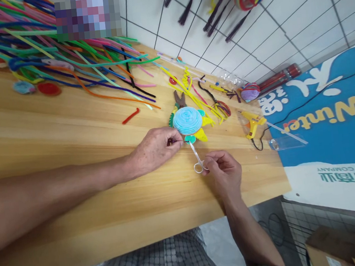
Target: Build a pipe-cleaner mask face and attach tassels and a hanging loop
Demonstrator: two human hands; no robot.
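Note:
My left hand (157,151) is closed in a pinch on a thin dark strand that runs out from its fingertips. Small silver scissors (199,161) are in my right hand (225,172), held by a finger loop, with their tips at the strand's end. Just beyond the tips lies a small green coil (190,139). Behind it is a light-blue coiled disc (187,120) with yellow pieces (201,135) at its right side. Pliers (179,99) with green and yellow handles lie partly hidden under the disc.
Many coloured pipe cleaners (80,67) are heaped at the back left. A short red piece (131,115) lies nearer. Yellow pipe cleaners (182,86) stretch behind the disc. At the right stand a yellow glue gun (253,123) with its cord and a blue printed board (327,122).

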